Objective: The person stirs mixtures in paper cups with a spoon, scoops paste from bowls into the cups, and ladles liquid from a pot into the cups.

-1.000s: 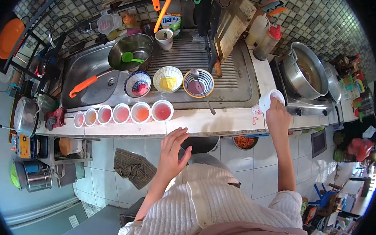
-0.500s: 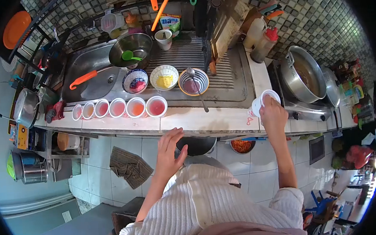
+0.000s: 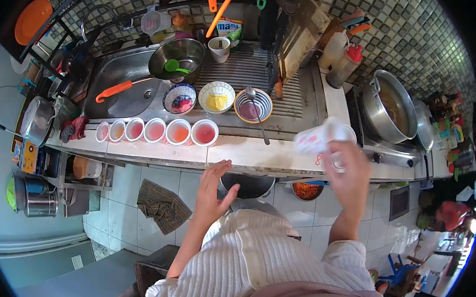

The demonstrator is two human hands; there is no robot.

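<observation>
My right hand point(image 3: 348, 171) grips a white cup with pink print point(image 3: 315, 139), tilted to the left above the counter; both are smeared by motion. Just behind it on the counter's right end stands another white cup point(image 3: 347, 133), partly hidden. My left hand point(image 3: 213, 196), fingers stretched out and holding nothing, hovers before the counter edge. A row of several white cups stands to the left, among them one with red liquid point(image 3: 204, 133) and one with orange liquid point(image 3: 180, 133). Behind them are a blue-white bowl point(image 3: 179, 99), a bowl with something yellow point(image 3: 216, 102) and a striped bowl point(image 3: 253, 111) with a spoon point(image 3: 260, 121).
A steel pan point(image 3: 177, 59) with a green ladle sits by the sink point(image 3: 122, 82). On the right, a large pot point(image 3: 388, 106) stands on the stove. A squeeze bottle point(image 3: 345, 68) is at the back, and a dark bin point(image 3: 248, 186) below the counter.
My right hand has lifted a cup off the counter's right end and tilted it leftward, showing another cup behind. The view has shifted slightly; my left hand stays nearly in place.
</observation>
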